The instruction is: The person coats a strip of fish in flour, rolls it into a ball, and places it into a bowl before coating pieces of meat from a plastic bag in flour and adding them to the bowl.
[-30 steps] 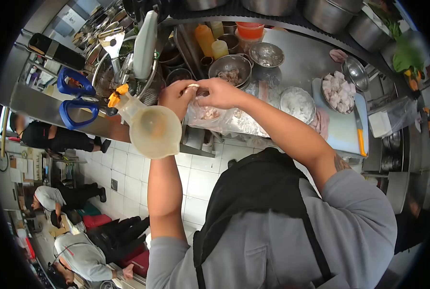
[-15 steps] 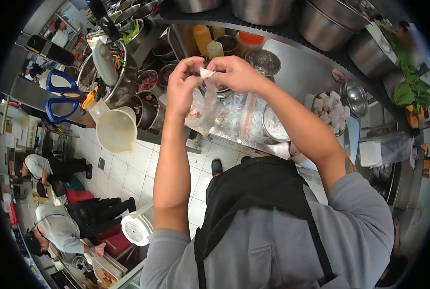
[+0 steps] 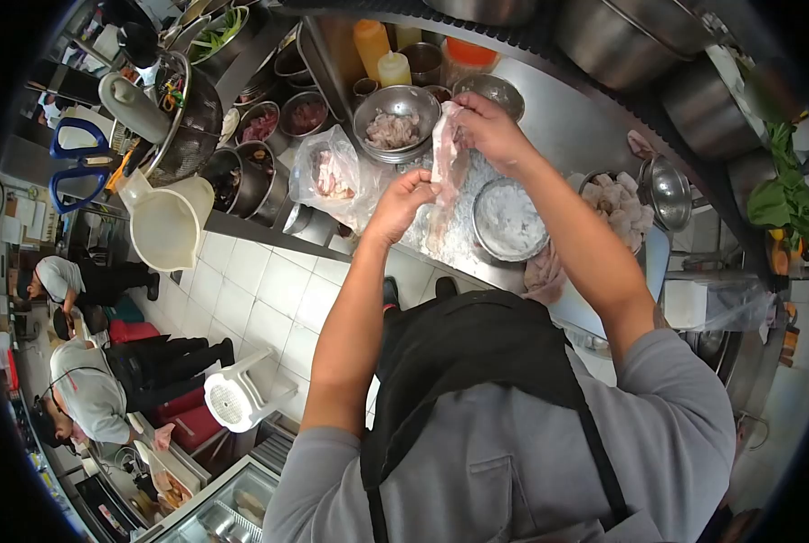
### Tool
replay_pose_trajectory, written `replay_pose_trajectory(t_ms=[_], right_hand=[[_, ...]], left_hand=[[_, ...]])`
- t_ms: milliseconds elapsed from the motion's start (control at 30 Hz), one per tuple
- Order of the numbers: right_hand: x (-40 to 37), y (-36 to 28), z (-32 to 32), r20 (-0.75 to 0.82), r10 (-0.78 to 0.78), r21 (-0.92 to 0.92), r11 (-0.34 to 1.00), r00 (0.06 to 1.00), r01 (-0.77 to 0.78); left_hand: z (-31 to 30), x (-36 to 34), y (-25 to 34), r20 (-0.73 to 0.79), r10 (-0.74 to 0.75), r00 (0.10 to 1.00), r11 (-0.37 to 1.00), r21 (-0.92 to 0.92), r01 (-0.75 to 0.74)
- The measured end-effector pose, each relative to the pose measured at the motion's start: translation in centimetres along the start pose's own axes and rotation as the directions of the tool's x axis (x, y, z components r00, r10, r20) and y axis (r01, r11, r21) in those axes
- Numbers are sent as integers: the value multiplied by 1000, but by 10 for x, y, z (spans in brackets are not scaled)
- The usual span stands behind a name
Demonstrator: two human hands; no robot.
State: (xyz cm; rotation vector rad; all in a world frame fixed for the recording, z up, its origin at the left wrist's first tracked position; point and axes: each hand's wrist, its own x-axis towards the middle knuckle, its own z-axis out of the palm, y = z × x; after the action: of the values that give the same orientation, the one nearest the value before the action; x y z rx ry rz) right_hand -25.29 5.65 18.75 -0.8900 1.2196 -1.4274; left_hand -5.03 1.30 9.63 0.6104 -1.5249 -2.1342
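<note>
Meat strip (image 3: 442, 149), pale and pinkish, is held upright between the two hands above the worktop (image 3: 549, 109). The fingers of the right hand (image 3: 488, 131) are clamped on its upper end. The fingers of the left hand (image 3: 402, 206) are clamped on its edge, lower down. The strip's lower end hangs over a patch of white powder (image 3: 472, 181); whether it touches the surface cannot be told.

Left of the strip, a metal bowl (image 3: 364, 110) containing cut meat (image 3: 392, 129) sits on top of stacked bowls. Further left, a clear plastic bag (image 3: 314, 167) holds meat pieces (image 3: 334, 174). Right of the left hand, a round bowl (image 3: 510, 220) contains white powder. A pinkish cloth (image 3: 544, 274) lies just beside that bowl, near the cutting board (image 3: 655, 262). A bowl (image 3: 641, 237) of pale pieces (image 3: 617, 206) is located at the board's far end. Behind the stacked bowls stand an orange-yellow squeeze bottle (image 3: 371, 47) and a pale yellow squeeze bottle (image 3: 393, 70).
</note>
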Motion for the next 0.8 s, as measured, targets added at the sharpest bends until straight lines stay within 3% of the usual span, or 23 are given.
replay_pose_trajectory(t_ms=[67,133,267,467,567,667,767,800], right_hand=[[2,15,-10,-84,63,90,994,994,-56],[10,41,-32,-73,57,76,996,996,-51],[12,64,-45,-99,161,253,958,982,-131],[23,94,-68,-72,188,334,930,980,-154],[31,103,-69,-90,191,371,917,977,-145],[30,100,-59,-52,117,342,935,992,-93],[13,68,-26,-102,66,295,955,993,-33],[9,58,-17,-104,48,197,980,993,-26]], left_hand=[[7,-2,-14,-9,-10,1000,998,-62,9],[7,-1,-31,-24,-43,999,992,-117,39],[15,-9,-49,-106,-145,984,988,-60,139],[10,-18,-65,-102,-280,955,955,68,287],[8,-24,-65,-168,-267,949,947,137,290],[6,-30,-46,-272,-217,938,870,382,312],[-10,-34,-38,-342,-134,930,836,465,291],[-15,-35,-31,-350,-103,931,799,528,287]])
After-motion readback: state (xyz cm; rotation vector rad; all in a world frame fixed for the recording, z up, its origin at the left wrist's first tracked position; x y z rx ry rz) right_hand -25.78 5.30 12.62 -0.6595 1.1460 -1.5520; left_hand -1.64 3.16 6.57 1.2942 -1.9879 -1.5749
